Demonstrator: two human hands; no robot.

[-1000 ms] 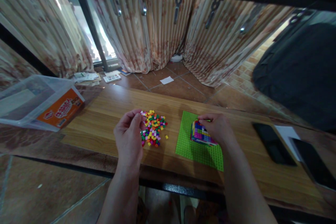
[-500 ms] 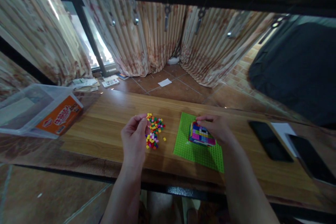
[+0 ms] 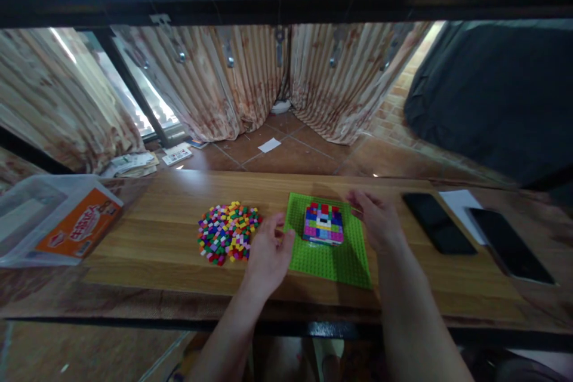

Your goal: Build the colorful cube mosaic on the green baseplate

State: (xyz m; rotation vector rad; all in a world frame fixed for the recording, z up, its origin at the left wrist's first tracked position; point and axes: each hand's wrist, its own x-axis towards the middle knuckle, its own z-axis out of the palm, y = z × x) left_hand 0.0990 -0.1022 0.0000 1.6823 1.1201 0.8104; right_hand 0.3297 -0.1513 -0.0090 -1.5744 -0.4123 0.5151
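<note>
A small block-shaped build of colourful toy bricks (image 3: 323, 225), with red bricks along its far top edge, sits on a green studded baseplate (image 3: 333, 268). My left hand (image 3: 268, 253) hovers by the plate's left edge, its thumb apart from the loosely curled fingers; no brick shows in it. On the other side, my right hand (image 3: 376, 218) is over the plate's right edge, away from the build. Its fingers are stretched forward and slightly blurred, with nothing visible between them. Left of my left hand lies a pile of tiny loose bricks (image 3: 226, 233) in many colours.
A clear plastic bin (image 3: 85, 185) with an orange label stands at the left. Two dark phones (image 3: 439, 224) and a white paper (image 3: 463, 206) lie at the right of the wooden table (image 3: 156, 239). A black bar (image 3: 286, 3) crosses above.
My right hand has let go of the brick build and drawn off to its right. My left hand has left the loose pile and moved right to the baseplate. The view has shifted.
</note>
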